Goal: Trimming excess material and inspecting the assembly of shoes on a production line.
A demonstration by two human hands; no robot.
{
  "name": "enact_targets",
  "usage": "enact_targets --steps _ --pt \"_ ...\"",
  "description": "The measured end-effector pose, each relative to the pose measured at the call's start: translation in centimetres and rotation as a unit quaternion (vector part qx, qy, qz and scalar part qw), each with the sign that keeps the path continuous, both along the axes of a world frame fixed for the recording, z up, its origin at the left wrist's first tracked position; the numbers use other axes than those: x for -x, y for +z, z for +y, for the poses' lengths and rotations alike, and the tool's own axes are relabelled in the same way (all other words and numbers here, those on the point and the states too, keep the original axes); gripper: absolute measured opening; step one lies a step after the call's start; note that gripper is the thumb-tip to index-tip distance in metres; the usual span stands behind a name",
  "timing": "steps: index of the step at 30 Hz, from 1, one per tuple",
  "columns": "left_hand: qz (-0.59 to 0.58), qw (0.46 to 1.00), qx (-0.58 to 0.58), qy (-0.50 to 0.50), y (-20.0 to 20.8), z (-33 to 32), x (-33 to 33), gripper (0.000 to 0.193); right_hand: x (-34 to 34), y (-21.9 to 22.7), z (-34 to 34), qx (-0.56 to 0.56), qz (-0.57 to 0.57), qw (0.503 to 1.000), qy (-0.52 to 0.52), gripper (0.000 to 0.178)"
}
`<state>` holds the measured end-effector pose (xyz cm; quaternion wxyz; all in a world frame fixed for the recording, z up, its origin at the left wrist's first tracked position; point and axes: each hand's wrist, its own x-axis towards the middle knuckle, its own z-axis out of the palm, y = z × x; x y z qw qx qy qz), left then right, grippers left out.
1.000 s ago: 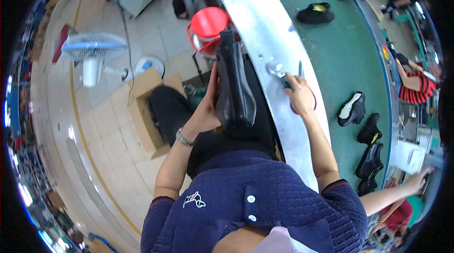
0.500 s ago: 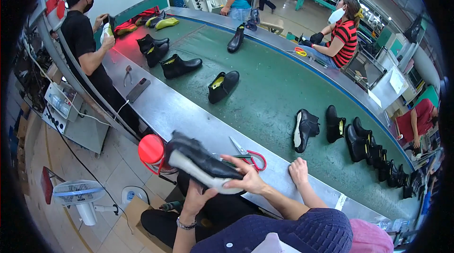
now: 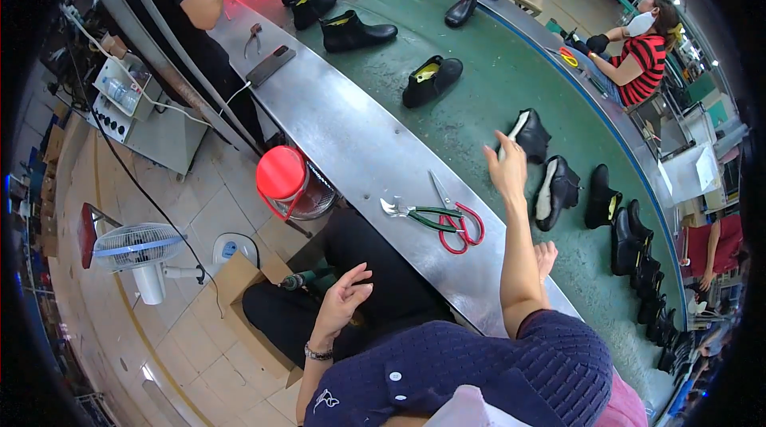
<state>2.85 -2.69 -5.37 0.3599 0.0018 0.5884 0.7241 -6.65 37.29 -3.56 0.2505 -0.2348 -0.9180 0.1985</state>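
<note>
My right hand (image 3: 508, 171) reaches over the green belt, fingers apart, at the near side of a black boot (image 3: 533, 140). That boot lies tipped with its whitish sole towards me; whether a fingertip touches it I cannot tell. Another black boot with a pale sole (image 3: 558, 194) lies just right of it. Above my lap hangs my left hand (image 3: 341, 309), empty, its fingers loosely bent and apart. On the metal ledge (image 3: 359, 156) lie green-handled nippers (image 3: 427, 216) and, partly under them, red-handled scissors (image 3: 471, 227).
Another person's hand (image 3: 545, 259) rests beside my right forearm. Several black boots (image 3: 626, 243) line the belt (image 3: 487, 92) to the right, with others farther off. Left are a red-lidded container (image 3: 281, 173), a phone (image 3: 271, 65), pincers (image 3: 253, 40), a fan (image 3: 140, 247) and a cardboard box (image 3: 255, 331).
The boot has left my two hands, and a pale-soled boot now lies by my right hand on the belt. My right arm has stretched forward; the whole view has shifted.
</note>
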Motion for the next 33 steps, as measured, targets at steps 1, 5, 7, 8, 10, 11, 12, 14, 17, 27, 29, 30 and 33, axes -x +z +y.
enact_targets --steps 1,5,7,8,10,11,12,14,17,27,29,30,33 --pt "-0.002 1.000 0.004 0.003 0.0 -0.2 -0.1 0.052 2.1 0.0 -0.5 0.060 0.012 0.997 0.052 0.045" --pt "-0.009 1.000 0.010 0.023 0.1 -0.5 -0.3 0.049 12.6 -1.1 -3.2 0.116 -0.035 0.984 0.130 0.055" --pt "0.001 0.999 0.009 0.036 0.4 -0.6 -0.6 0.049 17.2 -2.2 -4.4 0.134 -0.092 0.980 0.115 0.058" --pt "0.002 0.999 -0.002 0.047 0.5 -0.8 -0.8 0.049 19.0 -3.0 -5.1 0.128 -0.086 0.980 0.124 0.056" --pt "0.008 0.997 -0.014 0.070 0.6 -1.2 -1.4 0.049 20.9 -4.2 -5.7 0.068 -0.083 0.992 0.072 0.047" --pt "0.010 0.997 -0.019 0.078 0.6 -1.5 -1.9 0.049 21.4 -4.3 -5.5 0.154 -0.052 0.985 0.059 0.036" --pt "0.017 0.996 -0.035 0.084 0.6 -1.9 -2.4 0.048 21.3 -4.2 -5.2 0.157 -0.043 0.984 0.072 0.029" --pt "0.019 0.995 -0.019 0.097 0.5 -2.5 -2.8 0.050 19.8 -2.6 -4.2 0.292 0.046 0.948 0.120 0.018" --pt "0.056 0.995 0.063 0.055 1.1 -2.7 -2.5 0.055 15.7 3.1 -2.5 0.306 0.105 0.918 0.229 0.013" --pt "0.359 0.929 0.057 -0.070 7.2 0.9 3.7 0.107 0.6 15.8 -14.2 0.455 -0.020 0.769 0.449 0.016" --pt "0.318 0.945 -0.046 -0.056 6.4 1.2 2.1 0.111 -0.8 14.6 -17.0 0.499 -0.076 0.738 0.449 0.014" --pt "0.302 0.951 -0.040 -0.049 5.8 0.9 1.1 0.111 -1.2 13.8 -18.2 0.520 -0.087 0.712 0.463 0.014" --pt "0.230 0.972 -0.049 0.020 3.5 -0.6 -1.1 0.109 -1.6 11.6 -21.1 0.519 -0.127 0.696 0.480 0.016"
